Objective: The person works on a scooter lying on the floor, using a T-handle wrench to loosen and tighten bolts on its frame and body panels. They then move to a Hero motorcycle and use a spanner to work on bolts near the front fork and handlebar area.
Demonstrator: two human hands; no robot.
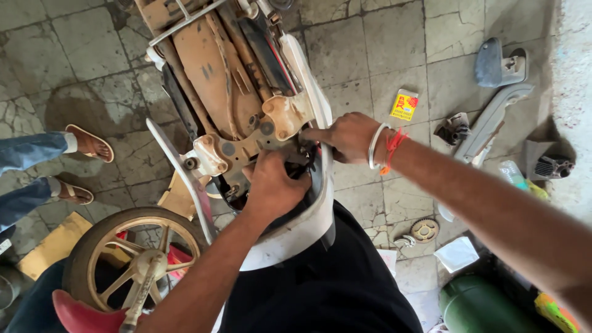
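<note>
A stripped scooter frame [216, 80], rusty and tan, lies across the floor with white body panels [308, 222] along its edges. My left hand [271, 185] is curled down into the rear of the frame, near a bracket [246, 145]; what it grips is hidden. My right hand [348, 137] wears a metal bangle and a red thread at the wrist. It presses its fingers against the bracket's right side, by the white panel. Whether it holds a small part I cannot tell.
A loose wheel [132, 253] lies at lower left beside a red part. Another person's sandalled feet [86, 145] stand at left. Grey plastic panels [493, 117], a yellow packet [404, 105], a gear [424, 230] and a green can [478, 305] are scattered at right.
</note>
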